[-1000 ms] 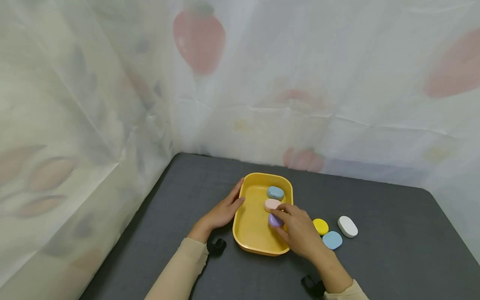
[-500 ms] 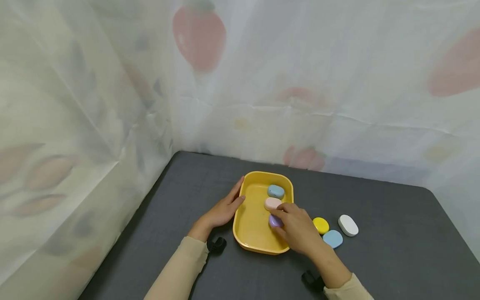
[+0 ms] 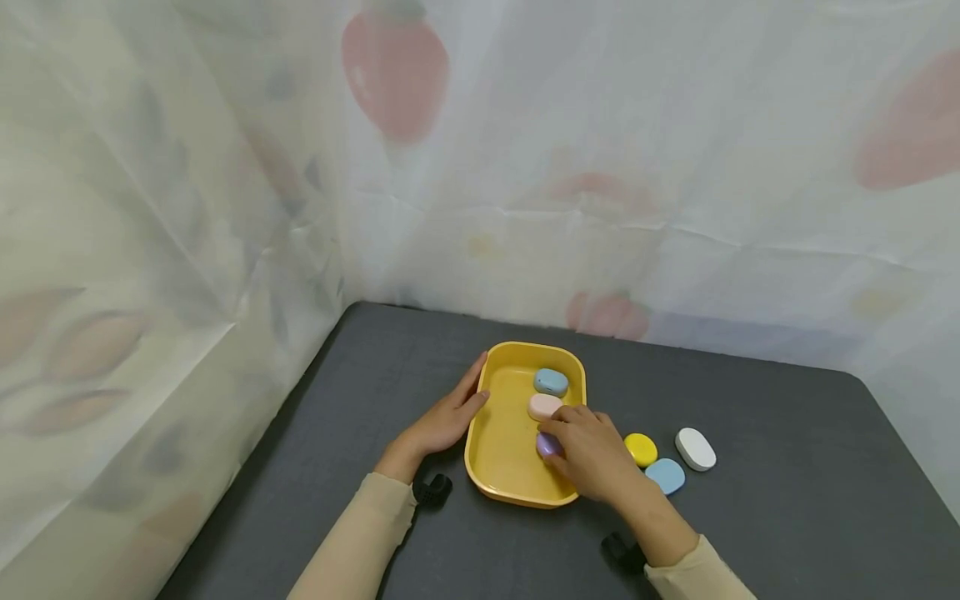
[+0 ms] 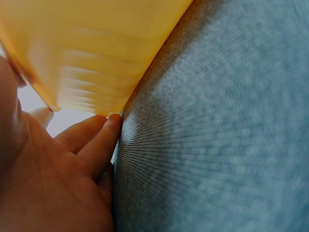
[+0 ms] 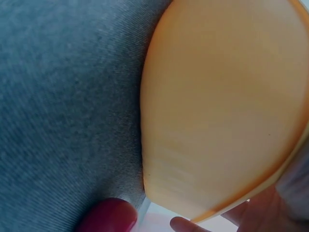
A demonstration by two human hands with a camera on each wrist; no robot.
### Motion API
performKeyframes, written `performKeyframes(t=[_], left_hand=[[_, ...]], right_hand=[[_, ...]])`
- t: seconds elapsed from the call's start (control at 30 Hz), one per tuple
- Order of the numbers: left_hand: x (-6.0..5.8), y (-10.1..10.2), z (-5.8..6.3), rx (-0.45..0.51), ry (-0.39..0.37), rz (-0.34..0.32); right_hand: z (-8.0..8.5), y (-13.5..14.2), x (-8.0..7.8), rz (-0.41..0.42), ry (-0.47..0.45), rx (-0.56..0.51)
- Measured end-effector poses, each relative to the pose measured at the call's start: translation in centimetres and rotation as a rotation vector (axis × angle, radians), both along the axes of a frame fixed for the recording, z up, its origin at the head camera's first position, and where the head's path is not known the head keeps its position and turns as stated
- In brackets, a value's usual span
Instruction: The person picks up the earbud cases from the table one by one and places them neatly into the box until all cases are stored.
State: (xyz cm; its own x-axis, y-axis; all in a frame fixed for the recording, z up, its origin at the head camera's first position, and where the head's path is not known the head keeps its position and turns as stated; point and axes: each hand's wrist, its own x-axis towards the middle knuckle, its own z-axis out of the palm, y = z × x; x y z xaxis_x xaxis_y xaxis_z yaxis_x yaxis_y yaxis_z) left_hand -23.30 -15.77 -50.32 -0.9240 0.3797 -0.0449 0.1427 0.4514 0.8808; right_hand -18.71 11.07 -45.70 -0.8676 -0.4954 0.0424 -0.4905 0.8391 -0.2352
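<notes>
A yellow tray (image 3: 506, 467) lies on the dark grey table. My left hand (image 3: 441, 423) rests along its left side, thumb at the rim and straight fingers against the outer wall, as the left wrist view also shows. Reaching over the right rim, my right hand (image 3: 592, 454) pinches a purple oval case (image 3: 547, 444) inside the tray between thumb and fingers. Just beyond it sits a pale pink oval case (image 3: 543, 407), and farther back a grey-blue one (image 3: 551, 382). In the right wrist view the tray's outer wall (image 5: 217, 106) hides most of the right hand's work.
Right of the tray, a yellow round piece (image 3: 641, 450), a light blue oval piece (image 3: 666, 476) and a white oval piece (image 3: 695, 449) lie close together on the table (image 3: 810, 483). Patterned curtains (image 3: 675, 150) hang behind and at the left.
My right hand keeps its pinch on the purple case, with only a very slight shift of the fingers. The left hand and the tray stay in place.
</notes>
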Motion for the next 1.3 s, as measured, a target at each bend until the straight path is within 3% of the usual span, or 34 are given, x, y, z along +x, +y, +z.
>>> performKeyframes(t=[0.57,1.3], left_hand=[[0.04,-0.11,0.08,-0.010,-0.006,0.006],[-0.24,-0.07,-0.47,-0.018,0.003,0.021]], right_hand=[[0.37,-0.33,-0.51,0.062,-0.001,0.087],[0.24,-0.99,-0.90,0.059,0.004,0.117]])
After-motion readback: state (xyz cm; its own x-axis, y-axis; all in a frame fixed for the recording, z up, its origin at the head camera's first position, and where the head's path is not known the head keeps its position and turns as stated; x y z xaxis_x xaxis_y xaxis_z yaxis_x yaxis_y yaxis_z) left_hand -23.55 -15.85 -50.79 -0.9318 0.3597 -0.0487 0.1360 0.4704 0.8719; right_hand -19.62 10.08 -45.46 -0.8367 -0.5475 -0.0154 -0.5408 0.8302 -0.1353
